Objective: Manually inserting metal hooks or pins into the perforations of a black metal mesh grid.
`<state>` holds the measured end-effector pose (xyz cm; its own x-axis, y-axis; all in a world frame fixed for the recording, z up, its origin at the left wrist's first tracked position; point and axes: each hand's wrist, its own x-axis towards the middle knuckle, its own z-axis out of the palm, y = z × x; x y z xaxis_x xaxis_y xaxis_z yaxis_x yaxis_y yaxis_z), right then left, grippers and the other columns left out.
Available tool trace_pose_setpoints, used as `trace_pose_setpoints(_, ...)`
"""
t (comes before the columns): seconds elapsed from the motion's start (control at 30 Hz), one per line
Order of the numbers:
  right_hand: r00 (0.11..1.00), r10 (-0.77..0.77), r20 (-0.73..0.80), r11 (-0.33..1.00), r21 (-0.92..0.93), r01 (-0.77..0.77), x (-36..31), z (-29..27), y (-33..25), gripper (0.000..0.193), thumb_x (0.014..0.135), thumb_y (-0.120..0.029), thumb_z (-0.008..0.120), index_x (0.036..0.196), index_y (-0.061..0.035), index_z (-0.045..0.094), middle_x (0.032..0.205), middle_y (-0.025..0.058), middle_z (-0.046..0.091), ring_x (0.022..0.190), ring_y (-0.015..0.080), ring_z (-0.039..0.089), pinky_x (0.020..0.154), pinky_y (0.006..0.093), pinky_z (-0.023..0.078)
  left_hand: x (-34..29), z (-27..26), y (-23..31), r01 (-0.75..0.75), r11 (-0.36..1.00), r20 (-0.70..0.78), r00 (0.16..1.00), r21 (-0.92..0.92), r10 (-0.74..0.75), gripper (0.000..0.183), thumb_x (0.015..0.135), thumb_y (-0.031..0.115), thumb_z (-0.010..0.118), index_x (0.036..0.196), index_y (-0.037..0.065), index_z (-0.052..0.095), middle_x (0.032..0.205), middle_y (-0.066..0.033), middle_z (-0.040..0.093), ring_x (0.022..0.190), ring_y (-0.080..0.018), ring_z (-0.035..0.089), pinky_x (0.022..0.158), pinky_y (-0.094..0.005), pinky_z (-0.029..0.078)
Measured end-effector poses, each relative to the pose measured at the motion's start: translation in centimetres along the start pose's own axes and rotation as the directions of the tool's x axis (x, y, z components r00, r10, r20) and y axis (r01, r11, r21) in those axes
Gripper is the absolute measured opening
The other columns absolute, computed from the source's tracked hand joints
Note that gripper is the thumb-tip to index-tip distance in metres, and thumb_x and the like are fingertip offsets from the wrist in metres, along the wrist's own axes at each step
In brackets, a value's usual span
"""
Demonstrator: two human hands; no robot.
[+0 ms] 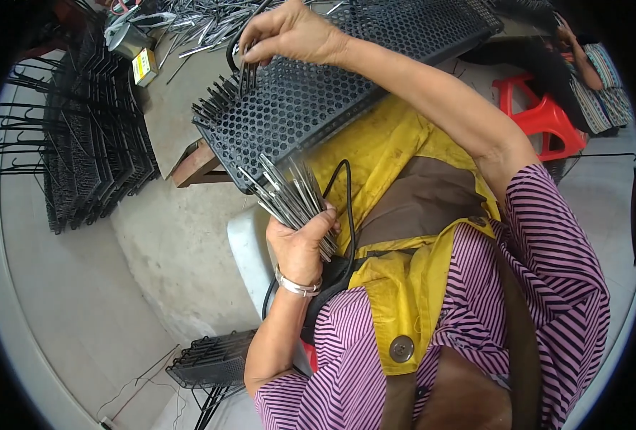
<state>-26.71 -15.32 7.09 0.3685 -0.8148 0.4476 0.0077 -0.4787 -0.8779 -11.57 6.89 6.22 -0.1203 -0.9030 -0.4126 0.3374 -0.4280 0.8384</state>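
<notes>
1. Over the left end of the black rectangular tray with honeycomb holes (296, 122), the right grip (289, 36) pinches a few thin dark rods (247, 80) between thumb and fingers. Their long axis runs nearly upright in the view, lower ends toward the holes; whether they enter them cannot be told.
2. Below the tray, the left grip (300, 244) is wrapped round a fanned bundle of slender grey metal rods (288, 201), which points up and leftward, tips toward the tray's edge.
3. Beside the pinched rods, short dark rods (214, 102) stand bristling from the tray.
4. On the grey surface (171, 125) lie loose, shiny, straight rods (203, 29), near a yellow-and-white box (144, 67); its printing is too small to read.
</notes>
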Motion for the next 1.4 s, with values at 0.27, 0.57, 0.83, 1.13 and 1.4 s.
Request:
trace_pose_setpoints(0.27,0.992,-0.111,0.065,0.838,-0.530,0.129,0.8,2.9,-3.2,0.019,0.072,-0.017,0.059,0.076,0.0017,0.062,0.064,0.0159,0.058,0.056,0.0257,0.058,0.057,0.0342,0.046,0.0,-0.1,0.2,0.025,1.000,-0.012,1.000,-0.013,-0.025,0.018,0.066,-0.010,0.057,0.082,-0.002,0.054,0.071,-0.0086,0.060,0.055,-0.0148,0.056,0.052,-0.0259,0.047)
trace_pose_setpoints(0.57,0.993,-0.030,0.117,0.749,-0.655,0.100,1.8,3.9,-3.5,0.013,0.073,-0.012,0.058,0.075,0.0003,0.063,0.065,0.0147,0.060,0.062,0.0260,0.060,0.059,0.0347,0.047,0.0,-0.2,0.1,0.023,0.999,-0.002,1.000,-0.022,-0.023,0.018,0.066,-0.010,0.056,0.082,-0.002,0.054,0.071,-0.0088,0.060,0.054,-0.0149,0.055,0.052,-0.0260,0.047)
trace_pose_setpoints(0.83,0.965,0.106,0.242,0.727,-0.680,0.091,2.4,4.7,-5.0,0.014,0.065,-0.008,0.059,0.076,-0.0001,0.063,0.066,0.0158,0.060,0.065,0.0265,0.061,0.061,0.0352,0.048,0.0,-0.1,0.2,0.026,0.999,0.001,1.000,-0.020,-0.026,0.018,0.066,-0.010,0.055,0.081,-0.002,0.054,0.070,-0.0087,0.059,0.054,-0.0149,0.055,0.051,-0.0257,0.046)
trace_pose_setpoints(1.13,0.973,-0.221,0.061,0.713,-0.670,0.204,-2.8,3.5,-5.5,0.022,0.071,-0.019,0.065,0.082,-0.0003,0.061,0.067,0.0138,0.061,0.060,0.0239,0.061,0.055,0.0307,0.048,-0.1,-0.1,0.7,0.018,0.999,-0.006,1.000,-0.049,-0.018,0.018,0.066,-0.010,0.056,0.082,-0.002,0.054,0.069,-0.0087,0.059,0.054,-0.0153,0.055,0.052,-0.0261,0.046)
trace_pose_setpoints(1.4,0.792,0.581,0.186,0.802,0.035,-0.596,-10.3,4.9,-8.6,0.023,0.071,-0.009,0.069,0.086,0.0039,0.058,0.067,0.0055,0.061,0.054,0.0066,0.056,0.044,0.0193,0.045,0.0,-0.2,0.7,-0.031,0.996,0.033,0.999,-0.081,0.034,0.021,0.066,-0.010,0.058,0.086,-0.002,0.053,0.071,-0.0090,0.059,0.055,-0.0152,0.056,0.052,-0.0264,0.047)
